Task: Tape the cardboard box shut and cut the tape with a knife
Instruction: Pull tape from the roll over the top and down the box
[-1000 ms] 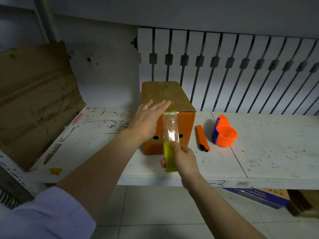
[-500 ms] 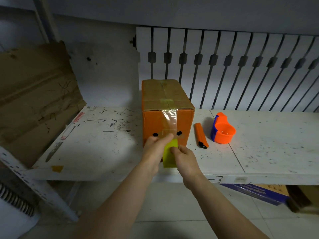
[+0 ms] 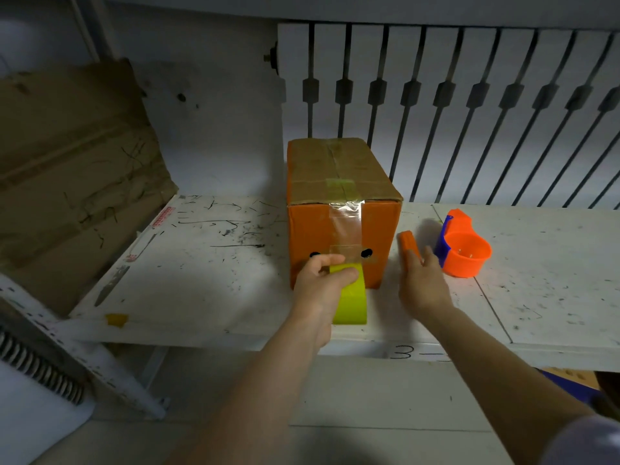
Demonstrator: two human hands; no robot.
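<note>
An orange cardboard box [image 3: 312, 229] with a brown top stands on the white table [image 3: 208, 283]. Clear tape [image 3: 345, 226] runs from its top down the front face. My left hand [image 3: 318, 290] grips the yellow-green tape roll [image 3: 350, 300] at the foot of the box, the strip still joined to it. My right hand [image 3: 422, 283] hovers with fingers spread over the lower end of the orange utility knife [image 3: 407, 245], which lies just right of the box. I cannot tell whether it touches the knife.
An orange and blue tape dispenser [image 3: 463, 246] sits to the right of the knife. A large sheet of cardboard [image 3: 73, 176] leans at the left. A white radiator [image 3: 469, 95] stands behind the table. A blue box [image 3: 570, 384] lies under the table's right side.
My right hand let go of the tape roll and moved right to the knife. My left hand came off the box top and took hold of the roll.
</note>
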